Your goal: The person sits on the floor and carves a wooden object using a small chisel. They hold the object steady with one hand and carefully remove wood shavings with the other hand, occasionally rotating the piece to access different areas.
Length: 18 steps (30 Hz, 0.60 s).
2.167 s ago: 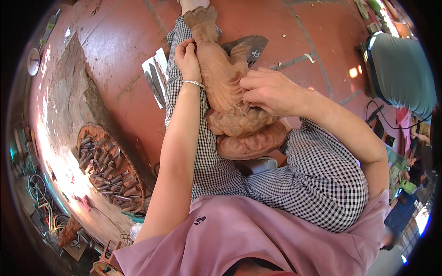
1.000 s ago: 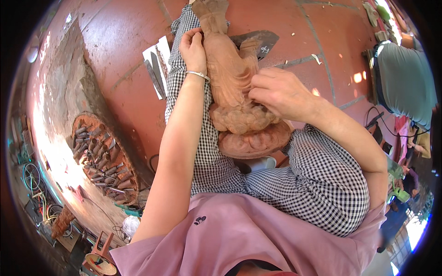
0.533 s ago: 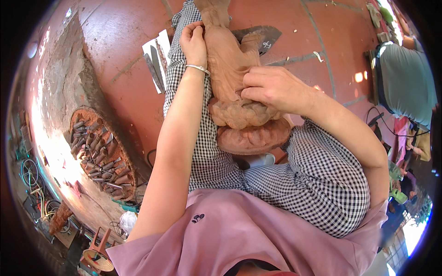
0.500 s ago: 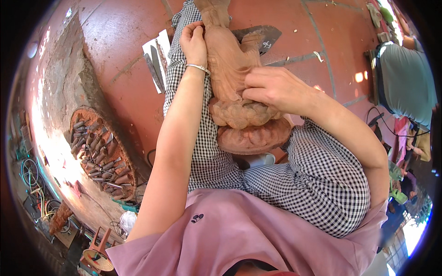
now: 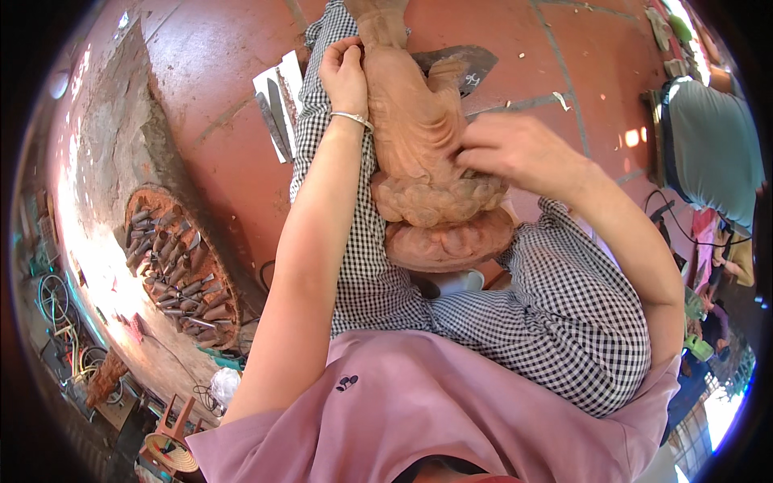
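A carved reddish-brown wooden statue (image 5: 407, 121) lies lengthwise between my legs, its base toward me. Draped robe folds run over its body, and a ring of rounded lobes sits above the round base (image 5: 451, 245). My left hand (image 5: 345, 76) is curled against the statue's left edge, near its far end, thumb bent in. Over the folds at its right side is my right hand (image 5: 515, 149), fingers bent together with the tips close to the wood. That hand is slightly blurred; whatever it may pinch is too small to make out.
Left of me, a large log (image 5: 121, 266) has a hollow holding many carving tools (image 5: 181, 270). A flat dark blade-like piece (image 5: 475, 66) lies beyond the statue. White strips (image 5: 282, 101) lie on the tiled floor (image 5: 217, 56). A person in grey (image 5: 713, 145) is at right.
My right hand has moved right and slightly up from the folds, uncovering more of the statue's side. My left hand stays against the statue's edge; the whole view has shifted slightly.
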Tool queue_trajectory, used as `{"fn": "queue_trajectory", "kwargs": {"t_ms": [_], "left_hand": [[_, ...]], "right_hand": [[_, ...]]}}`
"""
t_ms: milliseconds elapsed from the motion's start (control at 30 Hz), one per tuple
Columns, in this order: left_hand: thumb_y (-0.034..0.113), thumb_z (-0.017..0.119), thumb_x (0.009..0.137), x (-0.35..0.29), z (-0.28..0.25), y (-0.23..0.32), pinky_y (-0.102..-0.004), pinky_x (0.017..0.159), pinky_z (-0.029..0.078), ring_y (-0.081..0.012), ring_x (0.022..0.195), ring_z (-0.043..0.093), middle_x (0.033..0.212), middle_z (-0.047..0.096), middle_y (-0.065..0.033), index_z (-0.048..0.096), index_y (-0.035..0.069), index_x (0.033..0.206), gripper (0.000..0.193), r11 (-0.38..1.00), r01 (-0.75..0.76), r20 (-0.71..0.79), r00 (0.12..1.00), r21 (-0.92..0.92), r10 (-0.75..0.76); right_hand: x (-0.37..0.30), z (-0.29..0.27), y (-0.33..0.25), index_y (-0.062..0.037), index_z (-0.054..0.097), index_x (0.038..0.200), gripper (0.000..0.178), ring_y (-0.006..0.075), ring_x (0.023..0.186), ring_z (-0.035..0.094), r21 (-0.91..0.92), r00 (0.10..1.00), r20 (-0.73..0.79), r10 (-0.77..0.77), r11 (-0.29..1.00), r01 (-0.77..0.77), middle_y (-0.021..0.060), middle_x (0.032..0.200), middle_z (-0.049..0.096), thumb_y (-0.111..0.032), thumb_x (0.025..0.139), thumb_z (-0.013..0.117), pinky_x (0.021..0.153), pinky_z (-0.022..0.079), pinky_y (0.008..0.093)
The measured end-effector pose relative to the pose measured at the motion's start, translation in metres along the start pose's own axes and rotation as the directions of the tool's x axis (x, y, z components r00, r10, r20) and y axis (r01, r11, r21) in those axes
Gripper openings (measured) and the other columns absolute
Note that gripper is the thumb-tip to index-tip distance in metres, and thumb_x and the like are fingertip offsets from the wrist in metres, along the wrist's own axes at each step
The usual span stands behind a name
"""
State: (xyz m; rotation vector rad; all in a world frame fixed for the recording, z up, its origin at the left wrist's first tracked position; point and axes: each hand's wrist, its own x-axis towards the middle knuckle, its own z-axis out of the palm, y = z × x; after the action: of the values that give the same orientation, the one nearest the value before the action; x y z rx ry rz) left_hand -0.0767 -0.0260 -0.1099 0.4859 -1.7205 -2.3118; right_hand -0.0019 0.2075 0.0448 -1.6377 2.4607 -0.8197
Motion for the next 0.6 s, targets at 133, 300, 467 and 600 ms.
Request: {"fn": "queue_trajectory", "kwargs": {"t_ms": [133, 300, 467, 600], "left_hand": [[0.003, 0.055, 0.092, 0.0, -0.001, 0.001, -0.0254, 0.076, 0.05, -0.0129, 0.084, 0.061, 0.096, 0.067, -0.0079, 0.064, -0.003, 0.101, 0.014, 1.0, -0.003, -0.004, 1.0, 0.001, 0.003], [0.003, 0.055, 0.092, 0.001, 0.002, -0.001, -0.0247, 0.074, 0.049, -0.0122, 0.082, 0.06, 0.095, 0.067, -0.0071, 0.064, -0.003, 0.101, 0.014, 1.0, -0.016, -0.011, 1.0, 0.016, 0.016], [0.004, 0.055, 0.092, 0.0, 0.002, 0.0, -0.0244, 0.072, 0.048, -0.0109, 0.08, 0.058, 0.092, 0.066, -0.0058, 0.065, -0.003, 0.101, 0.014, 1.0, -0.004, -0.009, 1.0, 0.001, 0.004], [0.004, 0.055, 0.092, -0.001, 0.002, 0.0, -0.0246, 0.072, 0.048, -0.0102, 0.079, 0.058, 0.091, 0.065, -0.0052, 0.065, -0.002, 0.101, 0.015, 1.0, 0.01, -0.004, 1.0, -0.006, -0.01]], "right_hand": [[-0.004, -0.016, -0.005, -0.0054, 0.064, 0.087, 0.017, 0.0213, 0.083, 0.059, -0.124, 0.99, 0.062, 0.127, 0.985, -0.118, 0.0045, 0.086, 0.058, -0.008, 0.071, 0.064, 0.069, 0.052, 0.0339], [0.003, -0.001, -0.009, -0.0078, 0.064, 0.089, 0.018, 0.0218, 0.086, 0.06, -0.12, 0.992, -0.075, 0.099, 0.987, -0.107, 0.0024, 0.091, 0.062, -0.012, 0.072, 0.063, 0.072, 0.052, 0.034], [-0.004, 0.003, -0.01, -0.0063, 0.068, 0.097, 0.026, 0.0251, 0.092, 0.064, -0.121, 0.995, -0.072, 0.063, 0.99, -0.071, 0.0046, 0.101, 0.068, -0.006, 0.072, 0.065, 0.08, 0.052, 0.0355], [-0.016, 0.002, 0.003, -0.0077, 0.068, 0.089, 0.021, 0.0238, 0.087, 0.063, -0.122, 0.942, -0.232, 0.242, 0.954, -0.275, 0.0025, 0.092, 0.068, -0.007, 0.068, 0.067, 0.076, 0.051, 0.035]]}}
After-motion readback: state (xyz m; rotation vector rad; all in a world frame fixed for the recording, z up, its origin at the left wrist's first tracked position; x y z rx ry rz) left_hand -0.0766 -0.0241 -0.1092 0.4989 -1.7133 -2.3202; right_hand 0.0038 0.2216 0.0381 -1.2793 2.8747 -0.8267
